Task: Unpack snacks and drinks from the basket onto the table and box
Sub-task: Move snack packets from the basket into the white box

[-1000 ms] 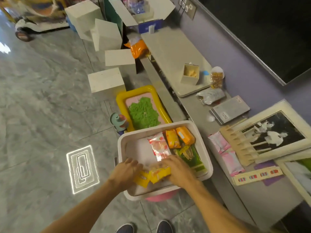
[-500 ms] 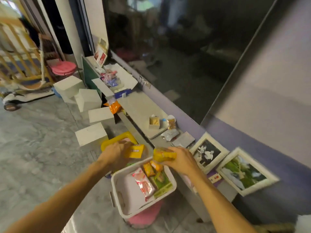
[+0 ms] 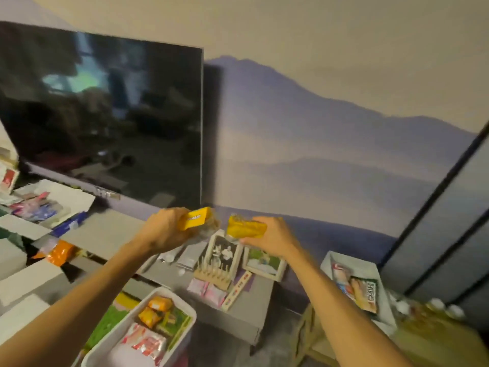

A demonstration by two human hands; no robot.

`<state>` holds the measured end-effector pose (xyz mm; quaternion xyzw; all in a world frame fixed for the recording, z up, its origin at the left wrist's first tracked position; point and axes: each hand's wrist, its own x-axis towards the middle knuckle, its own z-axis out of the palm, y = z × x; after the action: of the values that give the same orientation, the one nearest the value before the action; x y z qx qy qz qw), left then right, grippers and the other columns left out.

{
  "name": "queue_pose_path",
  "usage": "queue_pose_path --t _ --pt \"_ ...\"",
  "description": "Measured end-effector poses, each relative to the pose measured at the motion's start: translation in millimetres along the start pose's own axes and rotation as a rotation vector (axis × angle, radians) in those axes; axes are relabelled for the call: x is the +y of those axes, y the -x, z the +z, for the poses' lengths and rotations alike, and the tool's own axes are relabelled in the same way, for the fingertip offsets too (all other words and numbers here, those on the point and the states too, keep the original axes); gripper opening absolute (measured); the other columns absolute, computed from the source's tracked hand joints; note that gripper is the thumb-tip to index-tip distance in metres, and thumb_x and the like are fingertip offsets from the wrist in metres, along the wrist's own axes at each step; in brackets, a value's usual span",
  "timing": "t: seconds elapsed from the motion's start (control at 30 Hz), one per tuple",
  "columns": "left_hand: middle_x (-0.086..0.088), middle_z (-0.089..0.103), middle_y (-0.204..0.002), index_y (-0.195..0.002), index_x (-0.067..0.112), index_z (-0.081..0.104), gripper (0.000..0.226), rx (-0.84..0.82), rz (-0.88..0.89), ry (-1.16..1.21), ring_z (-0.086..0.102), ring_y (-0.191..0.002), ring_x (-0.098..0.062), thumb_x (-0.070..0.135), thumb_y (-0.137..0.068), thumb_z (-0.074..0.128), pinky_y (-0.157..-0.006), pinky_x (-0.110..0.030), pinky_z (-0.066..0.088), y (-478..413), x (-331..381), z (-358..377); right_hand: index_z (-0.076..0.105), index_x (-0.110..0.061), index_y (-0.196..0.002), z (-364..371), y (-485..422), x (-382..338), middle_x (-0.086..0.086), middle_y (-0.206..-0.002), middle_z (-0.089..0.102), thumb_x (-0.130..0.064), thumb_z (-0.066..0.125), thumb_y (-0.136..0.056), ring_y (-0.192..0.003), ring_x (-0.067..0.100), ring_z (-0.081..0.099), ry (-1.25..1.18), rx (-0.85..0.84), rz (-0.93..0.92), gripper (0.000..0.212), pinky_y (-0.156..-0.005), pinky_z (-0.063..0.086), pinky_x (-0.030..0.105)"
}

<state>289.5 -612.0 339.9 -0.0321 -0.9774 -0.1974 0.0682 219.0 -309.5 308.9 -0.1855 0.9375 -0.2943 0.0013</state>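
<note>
Gripping yellow snack packets (image 3: 195, 218), both hands (left hand (image 3: 164, 230), right hand (image 3: 272, 238)) raised outstretched.

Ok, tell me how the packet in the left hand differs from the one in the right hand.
The left hand holds a flat, box-like yellow packet with printing on its face; the right hand holds a crumpled, soft-looking yellow wrapper with no print I can make out. The packet is tilted up toward the right, while the wrapper lies nearer level. Both are yellow snacks, held up above the low table.
</note>
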Motion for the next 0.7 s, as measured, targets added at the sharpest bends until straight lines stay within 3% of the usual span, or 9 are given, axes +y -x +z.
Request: queue_pose_path --t 0.1,0.23,0.37,0.47,0.53,0.7 --pt "0.003 0.074 -0.089 -0.087 0.029 0.060 0.071 -0.059 0.101 -0.013 0.071 -0.080 -0.027 0.091 -0.057 0.047 -0.069 -0.038 0.055 -20.5 78.6 32.0 0.073 -0.025 -0.129 -54.9 49.2 55.5 -0.003 -0.117 0.078 -0.064 0.090 -0.070 -0.106 0.016 0.073 0.007 0.076 0.088 0.073 -0.089 0.059 0.036" --pt "0.004 0.076 -0.096 -0.094 0.031 0.061 0.072 -0.126 0.200 -0.030 0.073 -0.087 -0.028 0.093 -0.059 0.052 -0.071 -0.039 0.056 -38.0 182.2 94.6 0.073 -0.031 -0.125 -117.8 126.5 159.4 -0.007 -0.113 0.079 -0.081 0.081 -0.061 -0.102 0.016 0.074 0.092 0.142 0.253 0.082 -0.085 0.061 0.040" --pt "0.002 0.075 -0.115 -0.116 0.032 0.062 0.051 -0.235 0.248 -0.015 0.070 -0.095 -0.020 0.064 -0.078 0.075 -0.077 -0.035 0.054 -44.1 273.4 157.6 0.078 -0.027 -0.111 -176.1 197.0 247.4 -0.007 -0.101 0.080 -0.070 0.087 -0.066 -0.095 0.015 0.074 0.145 0.115 0.398 0.062 -0.081 0.059 0.037" --pt "0.001 0.070 -0.124 -0.126 0.028 0.059 0.050 -0.302 0.280 -0.008 0.069 -0.102 -0.019 0.049 -0.086 0.080 -0.082 -0.030 0.052 -49.7 324.6 197.6 0.079 -0.031 -0.100 -199.6 226.1 290.5 -0.008 -0.096 0.080 -0.065 0.090 -0.067 -0.089 0.012 0.074 0.142 0.093 0.474 0.049 -0.076 0.059 0.033" --pt "0.002 0.070 -0.124 -0.126 0.028 0.058 0.049 -0.327 0.303 -0.023 0.069 -0.103 -0.019 0.050 -0.087 0.078 -0.085 -0.031 0.055 -58.1 351.0 218.7 0.076 -0.034 -0.094 -203.4 229.9 318.3 -0.008 -0.094 0.079 -0.069 0.088 -0.064 -0.086 0.013 0.074 0.143 0.094 0.499 0.047 -0.074 0.060 0.036" --pt "0.010 0.067 -0.112 -0.117 0.032 0.058 0.035 -0.442 0.309 -0.040 0.064 -0.092 -0.014 0.048 -0.092 0.074 -0.078 -0.027 0.050 -95.7 390.7 271.4 0.076 -0.027 -0.108 -191.6 209.8 377.5 -0.006 -0.100 0.078 -0.068 0.088 -0.066 -0.087 0.015 0.072 0.115 0.056 0.566 0.060 -0.075 0.060 0.035"
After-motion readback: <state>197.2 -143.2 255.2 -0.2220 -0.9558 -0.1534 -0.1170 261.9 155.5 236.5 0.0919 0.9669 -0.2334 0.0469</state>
